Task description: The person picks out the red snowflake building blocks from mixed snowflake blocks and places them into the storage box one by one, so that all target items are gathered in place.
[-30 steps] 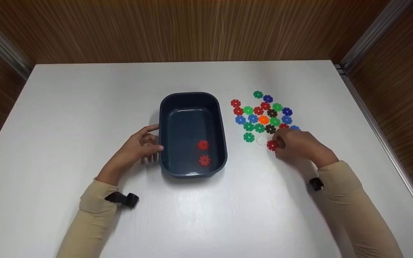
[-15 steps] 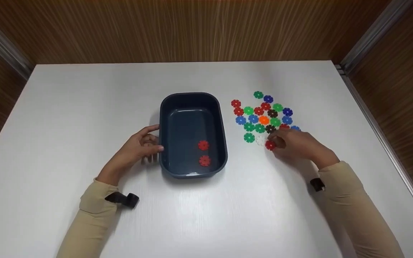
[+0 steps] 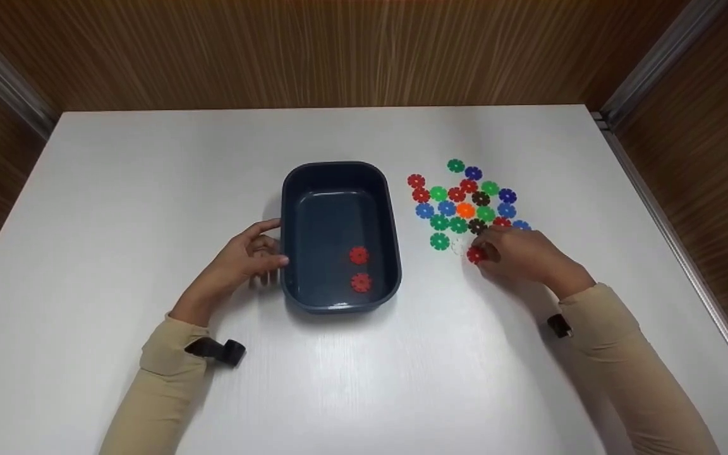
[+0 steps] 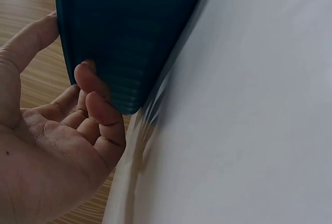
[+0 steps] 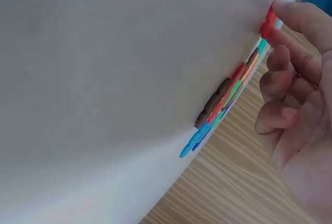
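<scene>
In the head view my left hand [image 3: 237, 259] holds the left side of a dark blue plastic bin [image 3: 392, 253], with the thumb at its rim. The left wrist view has curled fingers against the bin's outer wall [image 4: 124, 37]. My right hand [image 3: 522, 256] pinches a red interlocking disc [image 3: 475, 254] between thumb and index finger, low at the near side of a group of discs. In the right wrist view that red disc [image 5: 269, 21] is tilted on edge between the fingertips; the other fingers are curled. Two red discs [image 3: 360, 282] lie flat inside the bin.
Several notched discs in green, blue, red, brown and orange [image 3: 466, 210] lie right of the bin on the white table [image 3: 351, 379]. A white disc [image 3: 459, 246] is hard to see beside the right hand. Wood-grain panels [image 3: 326, 57] stand behind the table and at both sides.
My right hand has shifted slightly left with the red disc, nearer the white disc. The left hand and the bin have stayed in place.
</scene>
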Motion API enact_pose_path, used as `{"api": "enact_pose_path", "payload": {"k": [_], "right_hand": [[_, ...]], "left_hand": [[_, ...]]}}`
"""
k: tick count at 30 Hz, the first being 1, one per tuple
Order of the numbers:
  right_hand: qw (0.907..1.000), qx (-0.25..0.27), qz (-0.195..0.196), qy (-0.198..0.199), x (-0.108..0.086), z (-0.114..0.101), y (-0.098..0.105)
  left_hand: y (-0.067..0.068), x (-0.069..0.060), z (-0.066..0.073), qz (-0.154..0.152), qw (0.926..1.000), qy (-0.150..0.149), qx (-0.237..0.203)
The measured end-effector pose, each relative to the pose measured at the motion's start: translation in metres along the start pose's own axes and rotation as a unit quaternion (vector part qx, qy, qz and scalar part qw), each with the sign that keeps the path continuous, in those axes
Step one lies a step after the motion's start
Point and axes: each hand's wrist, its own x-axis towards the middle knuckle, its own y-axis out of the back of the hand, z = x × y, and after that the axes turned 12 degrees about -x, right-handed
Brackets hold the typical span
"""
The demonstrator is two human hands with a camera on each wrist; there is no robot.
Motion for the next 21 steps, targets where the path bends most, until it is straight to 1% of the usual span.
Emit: {"api": "enact_pose_path", "payload": {"k": [5, 9, 11, 13, 15, 18, 21], "right_hand": [[0.9988, -0.035, 0.03, 0.015, 0.001, -0.004, -0.001], [0.9978, -0.045, 0.042, 0.025, 0.002, -0.002, -0.002], [0.9976, -0.042, 0.046, 0.029, 0.001, 0.0, -0.002], [0.9981, -0.029, 0.045, 0.031, -0.002, 0.003, -0.001], [0.9992, -0.003, 0.033, 0.023, -0.006, 0.006, 0.0], [0.9989, 0.045, 0.007, 0.006, -0.015, 0.007, 0.002], [0.9957, 0.091, -0.017, -0.003, -0.025, 0.006, 0.003]], "left_hand": [[0.0, 0.0, 0.0, 0.001, 1.0, 0.0, 0.003], [0.0, -0.001, 0.001, 0.003, 1.0, 0.006, 0.002], [0.0, -0.001, 0.001, 0.005, 0.9999, 0.01, 0.003], [-0.001, -0.001, 0.001, 0.004, 0.9999, 0.009, 0.004], [-0.001, -0.001, 0.001, 0.004, 0.9999, 0.009, 0.004], [-0.001, -0.001, 0.001, 0.003, 0.9999, 0.009, 0.005], [0.0, -0.001, 0.001, 0.008, 0.9999, 0.01, 0.006]]}}
